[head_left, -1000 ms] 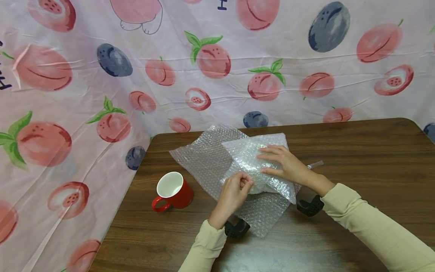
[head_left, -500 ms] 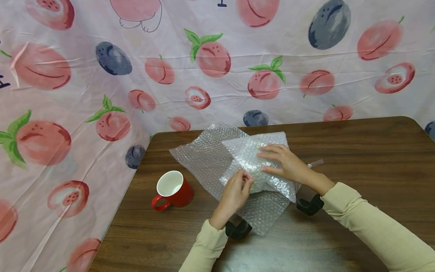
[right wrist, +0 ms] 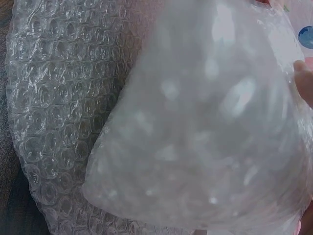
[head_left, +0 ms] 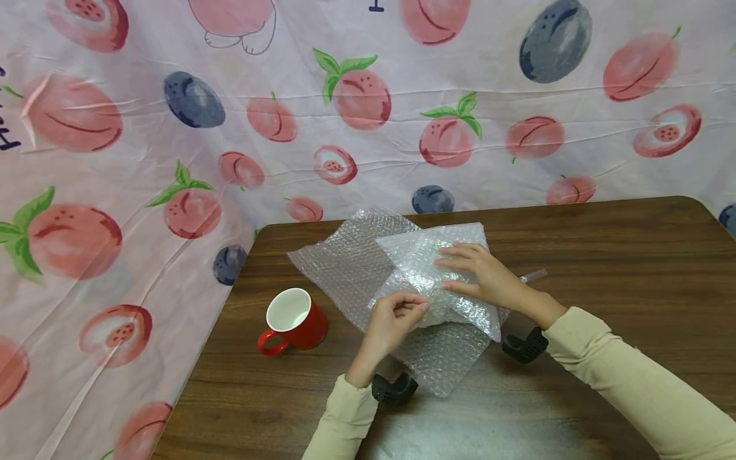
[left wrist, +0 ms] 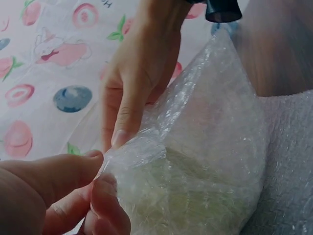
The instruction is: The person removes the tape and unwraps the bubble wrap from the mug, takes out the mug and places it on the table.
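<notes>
A bundle of clear bubble wrap [head_left: 422, 252] lies folded over something pale greenish, whose shape is hidden. Thumb and index finger of my left hand [head_left: 393, 321] meet at the bundle's near left edge. In the left wrist view the left hand [left wrist: 63, 196] pinches the thin edge of the wrap [left wrist: 205, 161]. My right hand [head_left: 485, 276] rests on the bundle's right side, its fingers spread and fairly straight. The right wrist view shows the wrapped bundle [right wrist: 205, 132] close up and blurred. A larger bubble wrap sheet [head_left: 351, 262] is spread beneath it.
Left of the sheet stands a red mug [head_left: 305, 327] with a white inside, its handle towards the near left. A narrow clear strip [head_left: 536, 275] sticks out beyond the right wrist. The brown wooden table [head_left: 621, 275] meets a fruit-printed cloth [head_left: 368, 153] behind and at left.
My left hand has turned and shifted slightly left, its wrist lower, with the fingertips still at the wrap's edge. My right hand, the bundle and the mug have stayed put.
</notes>
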Demonstrator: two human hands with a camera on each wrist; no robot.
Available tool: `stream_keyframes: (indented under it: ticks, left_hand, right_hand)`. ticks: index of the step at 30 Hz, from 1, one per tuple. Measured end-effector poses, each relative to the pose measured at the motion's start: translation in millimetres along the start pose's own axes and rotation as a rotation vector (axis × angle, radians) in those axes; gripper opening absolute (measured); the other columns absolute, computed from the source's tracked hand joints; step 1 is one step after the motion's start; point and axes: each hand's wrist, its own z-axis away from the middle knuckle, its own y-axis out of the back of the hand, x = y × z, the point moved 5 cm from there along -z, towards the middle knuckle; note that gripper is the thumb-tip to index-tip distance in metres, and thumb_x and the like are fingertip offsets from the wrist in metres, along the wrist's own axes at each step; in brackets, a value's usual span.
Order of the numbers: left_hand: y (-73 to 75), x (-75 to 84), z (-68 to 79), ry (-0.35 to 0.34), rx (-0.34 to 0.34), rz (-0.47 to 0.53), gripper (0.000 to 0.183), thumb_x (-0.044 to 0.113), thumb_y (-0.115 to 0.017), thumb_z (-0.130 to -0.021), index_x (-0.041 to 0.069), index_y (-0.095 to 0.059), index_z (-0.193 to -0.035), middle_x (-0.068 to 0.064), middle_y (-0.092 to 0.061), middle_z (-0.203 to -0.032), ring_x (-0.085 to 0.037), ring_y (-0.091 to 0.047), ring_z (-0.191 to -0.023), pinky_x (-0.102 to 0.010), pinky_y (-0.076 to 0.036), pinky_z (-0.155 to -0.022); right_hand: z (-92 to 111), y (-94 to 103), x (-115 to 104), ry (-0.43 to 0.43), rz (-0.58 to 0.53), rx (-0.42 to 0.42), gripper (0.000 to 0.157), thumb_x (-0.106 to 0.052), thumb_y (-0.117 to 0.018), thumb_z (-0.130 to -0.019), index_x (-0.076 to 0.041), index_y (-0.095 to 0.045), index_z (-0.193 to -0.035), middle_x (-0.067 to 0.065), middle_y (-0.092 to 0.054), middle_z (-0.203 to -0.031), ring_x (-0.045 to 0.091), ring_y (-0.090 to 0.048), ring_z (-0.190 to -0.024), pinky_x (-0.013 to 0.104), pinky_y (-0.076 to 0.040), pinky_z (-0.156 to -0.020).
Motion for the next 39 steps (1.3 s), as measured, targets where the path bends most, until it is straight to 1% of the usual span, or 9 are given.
stream_keyframes:
  ticks: [5, 14, 23, 24, 26, 31, 33, 36, 39]
  left_hand:
    - [5.4, 10.7, 5.4, 0.032, -0.02, 0.072, 0.018, -0.002, -0.06, -0.081, -0.013, -0.061, -0.094, -0.025, -0.062, -0.088, -0.033, -0.062, -0.078, -0.021, -0.049, -0.064]
    - [7.8, -19.7, 5.3, 0.015, -0.016, 0.113, 0.021, 0.005, -0.063, -0.081, -0.009, -0.064, -0.097, -0.02, -0.064, -0.093, -0.023, -0.063, -0.082, -0.025, -0.05, -0.069]
    - [14.2, -24.3, 10.4, 0.023, 0.031, 0.137, 0.018, 0.004, -0.062, -0.081, -0.008, -0.065, -0.095, -0.019, -0.064, -0.093, -0.019, -0.062, -0.081, -0.022, -0.049, -0.068]
    - [15.3, -23.9, 10.4, 0.019, 0.044, 0.116, 0.018, 0.005, -0.063, -0.081, -0.006, -0.066, -0.095, -0.018, -0.065, -0.092, -0.018, -0.062, -0.08, -0.021, -0.048, -0.067]
    - [17.8, -20.1, 9.5, -0.038, 0.085, 0.027, 0.017, 0.006, -0.062, -0.082, -0.004, -0.067, -0.095, -0.014, -0.065, -0.09, -0.016, -0.061, -0.076, -0.021, -0.048, -0.066]
    - [20.5, -4.7, 4.8, -0.268, 0.246, -0.312, 0.013, 0.006, -0.063, -0.081, 0.002, -0.069, -0.092, -0.005, -0.063, -0.084, -0.016, -0.057, -0.075, -0.025, -0.047, -0.064]
    - [19.1, -1.0, 3.2, -0.327, 0.295, -0.406, 0.013, 0.004, -0.064, -0.079, 0.002, -0.068, -0.091, -0.005, -0.06, -0.085, -0.016, -0.057, -0.078, -0.026, -0.046, -0.065]
    - [16.3, 1.4, 2.1, -0.386, 0.334, -0.48, 0.013, 0.003, -0.066, -0.078, 0.002, -0.068, -0.091, -0.006, -0.057, -0.09, -0.019, -0.055, -0.082, -0.027, -0.045, -0.067]
    - [13.2, 1.4, 1.6, -0.421, 0.336, -0.515, 0.014, 0.002, -0.066, -0.077, 0.001, -0.067, -0.092, -0.007, -0.056, -0.096, -0.02, -0.052, -0.087, -0.028, -0.044, -0.071]
  right_hand:
    - [0.1, -0.6, 0.8, 0.004, 0.002, 0.0, 0.042, -0.017, -0.07, -0.075, -0.004, -0.059, -0.114, 0.016, -0.05, -0.123, 0.039, -0.036, -0.117, 0.054, -0.029, -0.092]
    - [-1.2, -1.2, 1.4, 0.007, 0.001, -0.008, 0.043, -0.018, -0.07, -0.075, -0.005, -0.059, -0.114, 0.016, -0.049, -0.124, 0.039, -0.036, -0.117, 0.055, -0.029, -0.092]
    - [-2.0, 0.5, 4.2, -0.004, 0.0, -0.005, 0.043, -0.016, -0.07, -0.075, -0.003, -0.059, -0.114, 0.017, -0.049, -0.124, 0.04, -0.036, -0.117, 0.055, -0.028, -0.092]
    - [-1.8, 0.6, 4.6, -0.004, -0.001, -0.005, 0.043, -0.016, -0.07, -0.075, -0.003, -0.059, -0.114, 0.017, -0.049, -0.124, 0.04, -0.036, -0.117, 0.055, -0.028, -0.092]
    - [-1.3, 0.5, 5.0, -0.003, -0.004, -0.006, 0.043, -0.016, -0.07, -0.075, -0.003, -0.059, -0.115, 0.017, -0.049, -0.124, 0.04, -0.036, -0.117, 0.056, -0.028, -0.092]
    - [0.5, 0.1, 6.1, 0.01, -0.009, 0.011, 0.043, -0.014, -0.07, -0.074, -0.002, -0.059, -0.114, 0.018, -0.049, -0.123, 0.041, -0.036, -0.116, 0.056, -0.027, -0.092]
    - [1.1, -0.3, 6.1, 0.019, -0.014, 0.018, 0.043, -0.014, -0.07, -0.073, -0.002, -0.059, -0.113, 0.018, -0.05, -0.122, 0.041, -0.037, -0.116, 0.056, -0.028, -0.092]
    - [1.8, -1.4, 5.4, 0.028, -0.025, 0.024, 0.043, -0.013, -0.07, -0.073, -0.002, -0.059, -0.113, 0.019, -0.05, -0.122, 0.041, -0.037, -0.115, 0.057, -0.028, -0.092]
    - [2.4, -2.4, 5.1, 0.033, -0.033, 0.027, 0.043, -0.013, -0.07, -0.074, -0.002, -0.058, -0.114, 0.019, -0.049, -0.122, 0.041, -0.036, -0.115, 0.057, -0.028, -0.091]
